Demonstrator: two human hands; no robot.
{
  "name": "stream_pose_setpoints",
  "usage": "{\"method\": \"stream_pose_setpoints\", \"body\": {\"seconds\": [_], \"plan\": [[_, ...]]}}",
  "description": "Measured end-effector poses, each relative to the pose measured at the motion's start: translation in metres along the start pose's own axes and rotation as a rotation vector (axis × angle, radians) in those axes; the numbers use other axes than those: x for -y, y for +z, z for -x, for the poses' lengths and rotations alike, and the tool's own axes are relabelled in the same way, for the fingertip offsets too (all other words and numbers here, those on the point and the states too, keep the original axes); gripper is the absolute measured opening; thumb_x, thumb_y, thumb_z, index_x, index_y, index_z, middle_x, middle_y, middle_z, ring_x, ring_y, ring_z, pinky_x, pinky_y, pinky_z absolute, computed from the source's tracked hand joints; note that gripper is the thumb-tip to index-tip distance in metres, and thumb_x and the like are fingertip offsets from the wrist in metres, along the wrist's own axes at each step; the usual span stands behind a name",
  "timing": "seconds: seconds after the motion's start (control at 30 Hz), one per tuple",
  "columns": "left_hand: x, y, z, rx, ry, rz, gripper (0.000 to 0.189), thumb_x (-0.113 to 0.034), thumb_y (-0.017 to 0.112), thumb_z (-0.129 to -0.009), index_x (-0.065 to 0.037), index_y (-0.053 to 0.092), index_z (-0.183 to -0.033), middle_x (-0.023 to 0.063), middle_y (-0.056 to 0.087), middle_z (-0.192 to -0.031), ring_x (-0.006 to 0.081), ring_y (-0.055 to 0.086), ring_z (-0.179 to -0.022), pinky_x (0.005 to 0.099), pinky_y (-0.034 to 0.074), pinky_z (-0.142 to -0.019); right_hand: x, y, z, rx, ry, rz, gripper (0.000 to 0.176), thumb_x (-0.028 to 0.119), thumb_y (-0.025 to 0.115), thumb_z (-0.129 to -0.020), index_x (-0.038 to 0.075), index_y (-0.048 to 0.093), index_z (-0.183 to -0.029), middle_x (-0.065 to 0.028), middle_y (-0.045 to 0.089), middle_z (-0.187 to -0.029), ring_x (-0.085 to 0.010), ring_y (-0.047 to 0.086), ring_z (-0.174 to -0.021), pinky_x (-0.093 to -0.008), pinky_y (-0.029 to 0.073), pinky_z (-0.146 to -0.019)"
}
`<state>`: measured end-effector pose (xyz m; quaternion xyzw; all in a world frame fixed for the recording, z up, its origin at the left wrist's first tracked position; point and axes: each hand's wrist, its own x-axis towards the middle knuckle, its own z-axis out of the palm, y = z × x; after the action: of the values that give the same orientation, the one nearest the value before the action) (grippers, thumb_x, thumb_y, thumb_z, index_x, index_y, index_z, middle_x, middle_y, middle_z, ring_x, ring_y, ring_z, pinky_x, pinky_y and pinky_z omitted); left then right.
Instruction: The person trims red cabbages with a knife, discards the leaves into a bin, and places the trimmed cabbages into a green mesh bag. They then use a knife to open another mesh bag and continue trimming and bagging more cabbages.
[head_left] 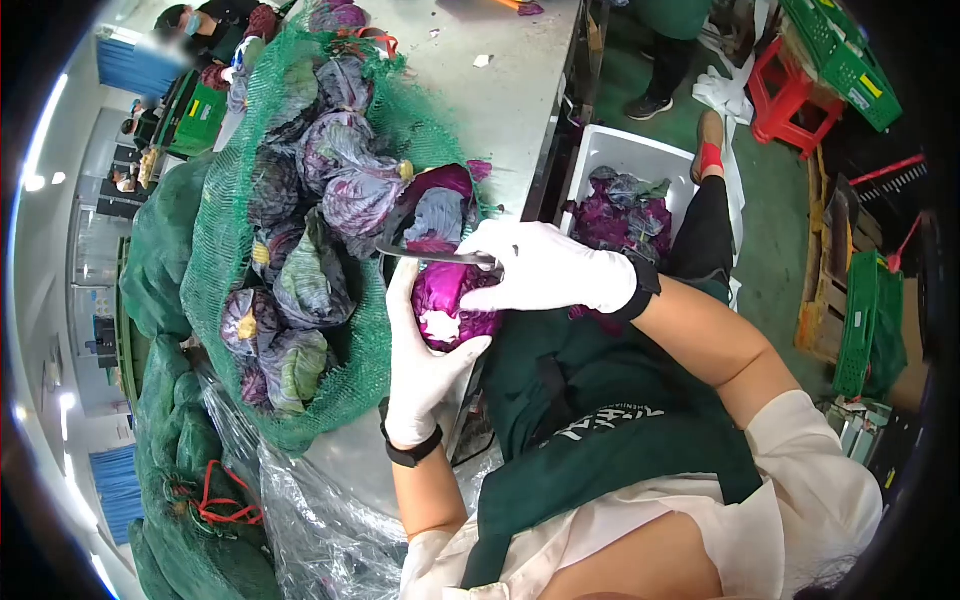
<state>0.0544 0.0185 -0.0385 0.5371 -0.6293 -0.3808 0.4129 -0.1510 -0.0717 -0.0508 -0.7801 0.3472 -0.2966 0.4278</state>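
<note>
My left hand [415, 365], in a white glove, is wrapped around a trimmed red cabbage [445, 288], bright purple with a pale cut patch. My gloved right hand [550, 268] grips a knife [425, 256] whose dark, curved blade points left across the top of the cabbage. The knife's handle is hidden in the palm, and the right fingers also rest against the cabbage. Just beyond the blade lie loose purple outer leaves [438, 213]. To the left, several untrimmed red cabbages [345, 195] fill an opened green mesh bag [215, 270].
A white bin [588, 152] holding purple leaf scraps [625, 222] stands below the right of the metal table [500, 110]. More filled green sacks [165, 440] line the left. Beyond are a red stool [790, 100], green crates [845, 60] and other people.
</note>
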Motion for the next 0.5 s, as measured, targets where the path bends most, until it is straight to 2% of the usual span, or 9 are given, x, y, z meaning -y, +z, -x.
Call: {"method": "stream_pose_setpoints", "body": {"seconds": [0.03,0.1,0.2,0.23,0.27,0.33,0.4,0.47,0.5], "plan": [[-0.002,0.004,-0.001,0.008,0.0,0.007,0.111,-0.024,0.091,-0.065,-0.003,0.027,-0.154,0.0161,0.035,-0.15,0.0301,0.037,-0.14,0.0418,0.031,-0.117,0.002,0.002,0.003,-0.022,-0.011,-0.001,0.05,0.042,0.078,-0.08,0.004,0.066,-0.111,-0.0107,0.066,-0.095,-0.0266,0.066,-0.086,-0.0372,0.053,-0.078],[-0.01,0.01,-0.002,-0.024,0.127,-0.322,0.097,-0.026,0.089,-0.069,-0.001,0.036,-0.146,0.0155,0.044,-0.142,0.0272,0.044,-0.133,0.0409,0.036,-0.113,0.003,0.002,0.007,-0.063,-0.025,-0.003,0.049,0.036,0.077,-0.079,0.003,0.066,-0.113,-0.012,0.066,-0.095,-0.027,0.065,-0.083,-0.0385,0.053,-0.076],[-0.007,0.014,-0.005,-0.031,0.123,-0.353,0.091,-0.023,0.088,-0.068,-0.001,0.04,-0.142,0.0159,0.045,-0.141,0.0286,0.045,-0.133,0.0415,0.036,-0.113,0.011,-0.001,0.009,-0.033,0.021,0.129,0.04,0.027,0.072,-0.081,0.003,0.066,-0.112,-0.0132,0.067,-0.091,-0.0275,0.067,-0.08,-0.0379,0.054,-0.074],[-0.015,0.016,-0.005,-0.034,0.144,-0.408,0.09,-0.025,0.088,-0.067,-0.001,0.041,-0.14,0.0164,0.044,-0.142,0.0303,0.044,-0.134,0.0421,0.034,-0.114,0.0,0.004,0.01,-0.104,-0.026,0.09,0.031,0.017,0.066,-0.082,0.003,0.067,-0.109,-0.0139,0.068,-0.087,-0.0238,0.067,-0.075,-0.037,0.054,-0.07],[-0.015,0.015,-0.006,-0.027,0.153,-0.409,0.09,-0.025,0.088,-0.067,-0.001,0.041,-0.14,0.0164,0.044,-0.142,0.0303,0.044,-0.134,0.0421,0.034,-0.114,-0.007,0.003,0.01,-0.115,-0.025,0.091,0.031,0.017,0.066,-0.082,0.003,0.067,-0.109,-0.0139,0.068,-0.087,-0.0238,0.067,-0.075,-0.037,0.054,-0.07],[-0.013,0.007,-0.005,-0.011,0.115,-0.342,0.089,-0.023,0.085,-0.064,-0.003,0.043,-0.14,0.0186,0.039,-0.144,0.0352,0.041,-0.135,0.0436,0.033,-0.115,-0.024,-0.007,0.003,-0.057,0.069,-0.097,0.024,0.018,0.067,-0.076,0.004,0.07,-0.096,-0.0168,0.069,-0.085,-0.0309,0.069,-0.08,-0.0363,0.055,-0.072],[-0.001,-0.013,0.002,-0.006,0.091,-0.338,0.095,-0.027,0.089,-0.064,-0.003,0.041,-0.143,0.0181,0.041,-0.145,0.0332,0.042,-0.136,0.0443,0.033,-0.115,-0.044,-0.013,0.003,-0.121,0.225,-0.23,0.02,0.015,0.063,-0.08,0.003,0.07,-0.095,-0.0115,0.071,-0.082,-0.0231,0.069,-0.076,-0.0329,0.054,-0.071],[0.0,-0.017,0.011,-0.059,-0.148,0.148,0.1,-0.026,0.092,-0.063,-0.004,0.039,-0.145,0.0158,0.042,-0.145,0.0304,0.045,-0.134,0.0431,0.036,-0.114,-0.073,-0.003,0.005,-0.198,0.225,-0.064,0.02,0.016,0.064,-0.079,0.005,0.07,-0.095,-0.0102,0.071,-0.083,-0.0226,0.068,-0.074,-0.0327,0.055,-0.072],[0.004,-0.021,0.012,-0.089,-0.159,0.216,0.103,-0.023,0.093,-0.062,-0.005,0.038,-0.147,0.0137,0.043,-0.145,0.0277,0.047,-0.132,0.0419,0.039,-0.113,-0.083,0.001,0.012,-0.184,0.266,-0.127,0.02,0.016,0.064,-0.08,0.006,0.07,-0.096,-0.0104,0.071,-0.083,-0.0234,0.068,-0.075,-0.0333,0.055,-0.072]]}}
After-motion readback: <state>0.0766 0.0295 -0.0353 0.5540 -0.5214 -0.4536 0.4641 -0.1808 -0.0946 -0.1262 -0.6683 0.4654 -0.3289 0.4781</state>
